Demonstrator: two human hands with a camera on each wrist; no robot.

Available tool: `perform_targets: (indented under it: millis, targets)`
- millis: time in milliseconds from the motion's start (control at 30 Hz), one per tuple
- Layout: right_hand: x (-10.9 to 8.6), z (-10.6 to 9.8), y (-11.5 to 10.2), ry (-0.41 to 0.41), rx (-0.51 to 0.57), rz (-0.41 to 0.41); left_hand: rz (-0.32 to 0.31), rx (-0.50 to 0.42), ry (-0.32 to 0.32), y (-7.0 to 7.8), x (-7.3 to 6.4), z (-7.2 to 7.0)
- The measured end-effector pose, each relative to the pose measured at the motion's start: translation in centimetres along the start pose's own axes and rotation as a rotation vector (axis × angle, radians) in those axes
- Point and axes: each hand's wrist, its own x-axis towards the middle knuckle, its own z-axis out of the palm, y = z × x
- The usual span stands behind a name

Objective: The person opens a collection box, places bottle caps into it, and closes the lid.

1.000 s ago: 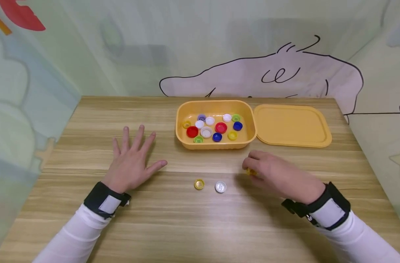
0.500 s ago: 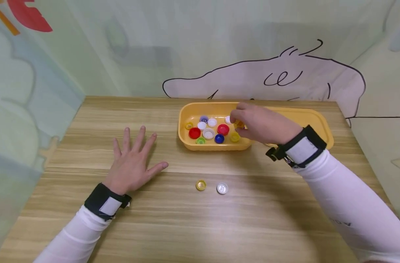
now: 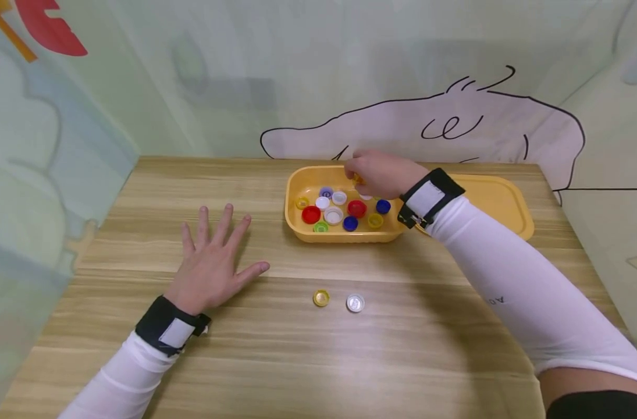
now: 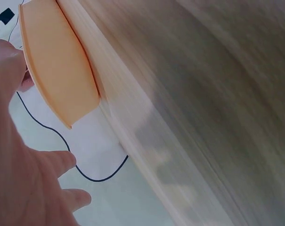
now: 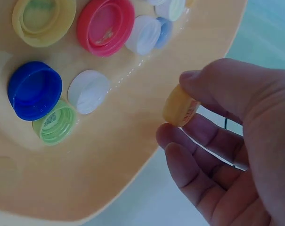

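Note:
My right hand [image 3: 383,173] is over the far side of an orange plastic box [image 3: 344,237], pinching a yellow bottle cap [image 5: 179,106] between thumb and fingertips. Inside the box lie several caps, among them a red cap [image 3: 311,215], a blue cap [image 5: 35,90], a light green cap [image 5: 55,122] and white ones. On the table in front, a gold cap [image 3: 321,298] and a silver-white cap [image 3: 355,302] sit side by side. Fingers spread, my left hand [image 3: 208,267] rests flat on the wood to the left of the box, holding nothing.
The box's orange lid [image 3: 493,201] lies flat right of it, partly covered by my right forearm. The wooden table [image 3: 234,361] ends at the back against a cloth wall [image 3: 318,75] printed with cartoon drawings.
My right hand has carried the yellow cap from the table right of the silver-white cap, up and leftward over the box's far side. My left hand has stayed in place.

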Motion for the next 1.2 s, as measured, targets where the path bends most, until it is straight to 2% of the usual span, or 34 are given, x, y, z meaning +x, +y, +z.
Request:
perform_targets:
  millis: [267,533,767,867,1000,1200]
  targets:
    - [0.2,-0.1,0.3,-0.016,0.014,0.027,-0.002,-0.008,-0.003,0.0,0.0,-0.1]
    - [-2.3,-1.0,-0.8,0.059,0.015,-0.002,0.001,-0.010,0.004,-0.1,0.0,-0.2]
    - [-5.3,-1.3,-2.8,0.131,-0.017,-0.088,-0.006,-0.015,0.001,-0.2,0.1,-0.3]
    - [-6.6,-0.9,-3.7,0.150,-0.043,-0.120,-0.009,-0.014,0.002,-0.3,0.1,-0.3]
    - [-8.5,-0.1,-5.2,0.182,-0.054,-0.208,-0.012,-0.006,-0.003,-0.3,0.1,-0.4]
    - [-10.6,2.3,-7.4,0.140,-0.036,-0.319,-0.009,-0.001,0.000,-0.3,0.1,-0.3]
